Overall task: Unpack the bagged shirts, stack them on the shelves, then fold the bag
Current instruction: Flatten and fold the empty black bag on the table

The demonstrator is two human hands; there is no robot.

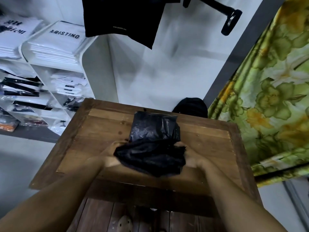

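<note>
A black plastic bag (pixel 153 141) lies on a small wooden table (pixel 93 141), its far half flat and its near half bunched and lifted. My left hand (pixel 112 156) grips the bunched near part at its left side. My right hand (pixel 190 156) grips it at the right side. The fingers of both hands are partly hidden under the plastic. White shelves (pixel 87 67) at the left hold stacks of bagged white shirts (pixel 56 46) printed with a brand name, and more bagged shirts fill the lower compartments.
A black garment (pixel 123 15) hangs above the table's far edge beside a black rail hook (pixel 230 20). A green floral curtain (pixel 267 91) hangs at the right. A dark rounded object (pixel 192 106) sits behind the table. A sandal (pixel 123 223) shows below.
</note>
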